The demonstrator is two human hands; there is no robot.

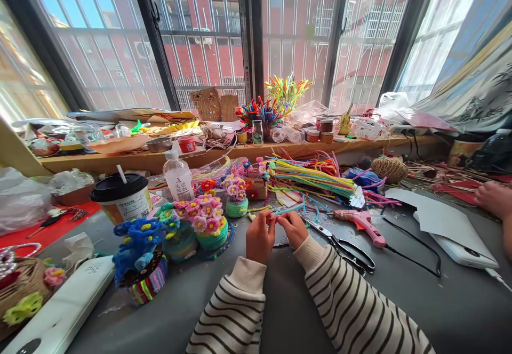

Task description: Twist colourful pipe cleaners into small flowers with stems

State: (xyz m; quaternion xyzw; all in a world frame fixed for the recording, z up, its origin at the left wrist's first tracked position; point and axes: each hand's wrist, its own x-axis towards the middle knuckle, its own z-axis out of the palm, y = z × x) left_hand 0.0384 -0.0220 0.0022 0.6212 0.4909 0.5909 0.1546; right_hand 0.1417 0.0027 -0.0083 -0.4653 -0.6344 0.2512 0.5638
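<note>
My left hand and my right hand meet over the grey table, thumbs and fingertips pinched together. Between them is a light blue pipe cleaner, its length showing just beyond my right fingers; my fingers hide the end they pinch. Scissors with black handles lie beside my right hand, blades toward it. Farther right rests a pink glue gun with a black cord. Left of my left hand stand small pots of pipe-cleaner flowers, pink and blue.
A bundle of pipe cleaners lies behind my hands. At left stand a lidded cup and a water bottle; a white power bank lies in front. Another person's hand rests at the right edge, near white paper.
</note>
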